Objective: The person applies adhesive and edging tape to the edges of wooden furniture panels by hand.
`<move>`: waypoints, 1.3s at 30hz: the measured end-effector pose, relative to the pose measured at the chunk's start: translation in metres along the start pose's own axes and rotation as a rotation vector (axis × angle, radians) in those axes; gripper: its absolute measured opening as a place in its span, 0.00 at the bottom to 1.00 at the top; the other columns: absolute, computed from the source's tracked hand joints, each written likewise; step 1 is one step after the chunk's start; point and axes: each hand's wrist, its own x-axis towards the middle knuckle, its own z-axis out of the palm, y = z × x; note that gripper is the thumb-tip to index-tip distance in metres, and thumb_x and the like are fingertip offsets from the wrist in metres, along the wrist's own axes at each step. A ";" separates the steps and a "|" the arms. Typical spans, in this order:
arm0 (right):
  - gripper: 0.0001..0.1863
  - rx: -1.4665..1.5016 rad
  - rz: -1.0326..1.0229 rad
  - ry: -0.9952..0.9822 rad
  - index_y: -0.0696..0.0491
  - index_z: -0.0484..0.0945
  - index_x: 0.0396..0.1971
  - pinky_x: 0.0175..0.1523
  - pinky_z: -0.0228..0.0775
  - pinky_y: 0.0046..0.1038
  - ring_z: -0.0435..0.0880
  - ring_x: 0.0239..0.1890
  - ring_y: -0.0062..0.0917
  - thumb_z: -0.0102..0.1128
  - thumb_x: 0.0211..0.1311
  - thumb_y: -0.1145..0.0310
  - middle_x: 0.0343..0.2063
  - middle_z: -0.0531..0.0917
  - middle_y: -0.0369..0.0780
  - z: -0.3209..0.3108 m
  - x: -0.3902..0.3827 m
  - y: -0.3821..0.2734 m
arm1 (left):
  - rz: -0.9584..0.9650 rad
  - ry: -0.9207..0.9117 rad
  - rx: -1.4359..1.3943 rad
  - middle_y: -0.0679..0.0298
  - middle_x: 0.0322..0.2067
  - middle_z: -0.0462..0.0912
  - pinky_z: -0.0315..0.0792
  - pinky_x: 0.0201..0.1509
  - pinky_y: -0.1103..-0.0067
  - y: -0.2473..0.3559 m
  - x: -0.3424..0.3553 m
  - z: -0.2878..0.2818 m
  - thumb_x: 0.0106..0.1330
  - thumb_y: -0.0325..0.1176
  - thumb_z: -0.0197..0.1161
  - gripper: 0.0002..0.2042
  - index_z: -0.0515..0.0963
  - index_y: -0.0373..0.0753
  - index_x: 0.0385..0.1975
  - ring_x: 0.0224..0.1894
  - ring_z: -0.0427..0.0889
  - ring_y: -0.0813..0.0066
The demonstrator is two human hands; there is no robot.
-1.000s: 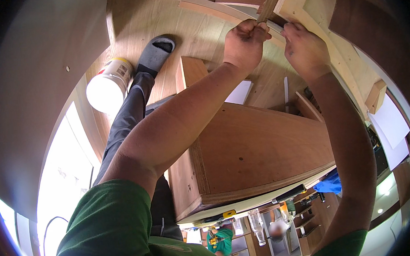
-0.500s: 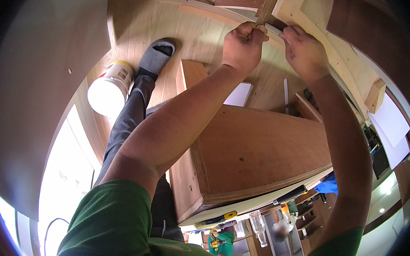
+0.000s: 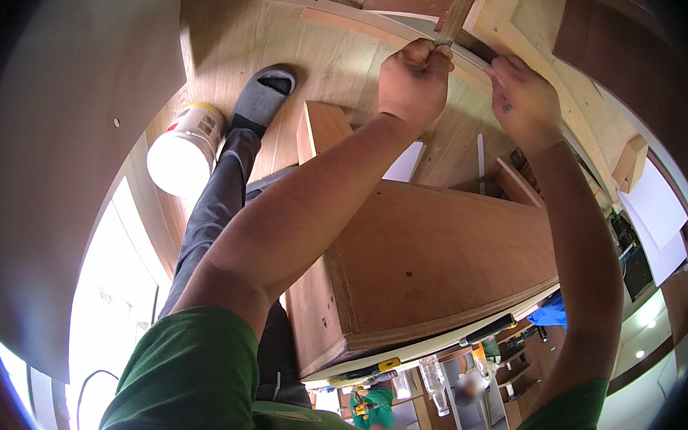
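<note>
Green sleeves [image 3: 189, 390] were seen nearest the camera, with both bare forearms stretched away from them across a plywood box [image 3: 434, 265], taken here as the landmark. A pale strip [image 3: 415, 351] was laid along the box's near edge, and a dark-handled tool [image 3: 489, 330] was rested on it. Left of the box, a grey trouser leg [image 3: 210, 223] was extended to a grey slipper [image 3: 262, 98], and a white tub [image 3: 185, 150] was stood just beside that leg. Beyond the box, over a plywood panel [image 3: 270, 38], the left hand [image 3: 413, 85] was closed in a fist, its grip pressed around the lower end of a thin wooden strip [image 3: 457, 11]. Just right of it, the right hand [image 3: 524, 101] was held at the edge of a pale timber piece [image 3: 517, 19], fingers curled; whether anything was pinched there could not be told.
</note>
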 end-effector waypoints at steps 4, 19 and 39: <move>0.09 0.184 -0.019 0.140 0.50 0.75 0.37 0.42 0.77 0.39 0.82 0.39 0.40 0.59 0.54 0.74 0.40 0.81 0.40 0.003 -0.006 0.004 | 0.084 0.019 0.046 0.61 0.29 0.87 0.75 0.41 0.81 -0.006 0.004 -0.001 0.64 0.34 0.58 0.11 0.82 0.33 0.33 0.32 0.82 0.79; 0.09 0.069 -0.065 0.214 0.50 0.74 0.38 0.42 0.78 0.37 0.83 0.40 0.38 0.59 0.57 0.72 0.48 0.81 0.37 0.008 0.002 -0.001 | 0.079 -0.006 -0.006 0.61 0.28 0.86 0.74 0.39 0.81 -0.005 0.004 -0.003 0.62 0.33 0.59 0.09 0.82 0.34 0.33 0.31 0.81 0.79; 0.07 0.009 0.019 0.115 0.49 0.74 0.37 0.44 0.77 0.38 0.82 0.42 0.38 0.57 0.58 0.69 0.44 0.81 0.38 0.004 0.009 -0.015 | 0.160 -0.032 0.213 0.58 0.29 0.85 0.75 0.39 0.79 -0.007 0.007 -0.005 0.70 0.35 0.57 0.10 0.79 0.34 0.35 0.33 0.83 0.76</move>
